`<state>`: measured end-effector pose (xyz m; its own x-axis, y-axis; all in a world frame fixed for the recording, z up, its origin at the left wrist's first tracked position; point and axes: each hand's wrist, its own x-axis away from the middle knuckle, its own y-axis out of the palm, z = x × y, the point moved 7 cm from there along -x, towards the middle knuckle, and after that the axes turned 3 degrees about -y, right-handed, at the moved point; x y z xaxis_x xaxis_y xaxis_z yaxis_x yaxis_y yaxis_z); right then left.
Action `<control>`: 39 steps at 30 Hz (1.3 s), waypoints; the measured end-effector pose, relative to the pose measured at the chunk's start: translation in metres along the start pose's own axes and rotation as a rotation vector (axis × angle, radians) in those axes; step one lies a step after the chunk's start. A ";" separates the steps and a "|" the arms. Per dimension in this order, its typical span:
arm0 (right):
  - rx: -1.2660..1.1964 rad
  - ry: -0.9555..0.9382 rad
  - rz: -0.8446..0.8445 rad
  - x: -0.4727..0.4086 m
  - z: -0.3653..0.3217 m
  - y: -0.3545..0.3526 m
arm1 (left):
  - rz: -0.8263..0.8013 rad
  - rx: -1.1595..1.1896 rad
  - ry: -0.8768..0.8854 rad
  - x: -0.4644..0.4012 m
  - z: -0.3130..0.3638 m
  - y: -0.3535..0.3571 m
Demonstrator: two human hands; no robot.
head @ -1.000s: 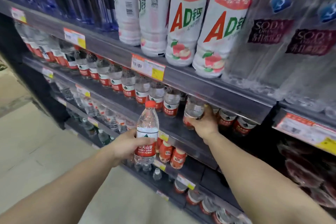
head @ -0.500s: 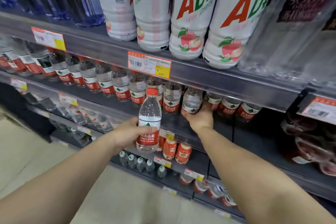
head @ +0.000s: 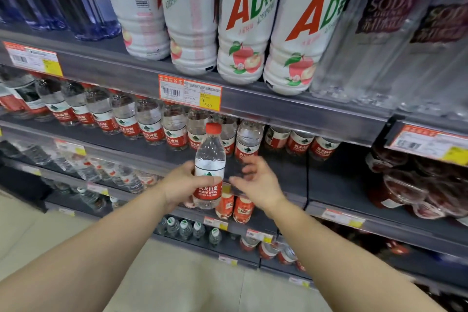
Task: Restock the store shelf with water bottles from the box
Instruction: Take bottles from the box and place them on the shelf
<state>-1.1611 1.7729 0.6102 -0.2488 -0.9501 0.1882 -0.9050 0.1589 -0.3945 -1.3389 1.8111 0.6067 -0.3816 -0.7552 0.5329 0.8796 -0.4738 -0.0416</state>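
My left hand grips a clear water bottle with a red cap and red label, held upright in front of the shelf. My right hand hovers just right of it, fingers spread, holding nothing. Behind them the dark grey shelf carries a row of the same red-label water bottles. A bottle stands at the row's front just above my right hand. The box is not in view.
The shelf above holds big white AD milk drink bottles and clear soda bottles. Its front rail bears an orange price tag. Lower shelves hold small red bottles and green-capped bottles. Pale floor lies below.
My right hand has let go of the bottle it set on the shelf and pulled back, now open beside the bottle in my left hand. The camera moved closer.
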 end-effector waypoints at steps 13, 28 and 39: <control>-0.009 -0.012 0.206 0.004 0.016 -0.089 | -0.069 -0.172 0.131 -0.018 0.055 0.058; 0.112 -0.002 0.307 -0.045 0.029 -0.081 | 0.139 -0.256 0.089 -0.006 0.027 0.001; 0.128 0.057 0.304 -0.043 0.023 -0.074 | 0.153 -0.232 0.076 0.010 0.021 -0.005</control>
<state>-1.0753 1.7959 0.6109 -0.5232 -0.8471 0.0930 -0.7367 0.3947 -0.5491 -1.3408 1.8155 0.6304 -0.2775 -0.8534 0.4413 0.8434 -0.4363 -0.3134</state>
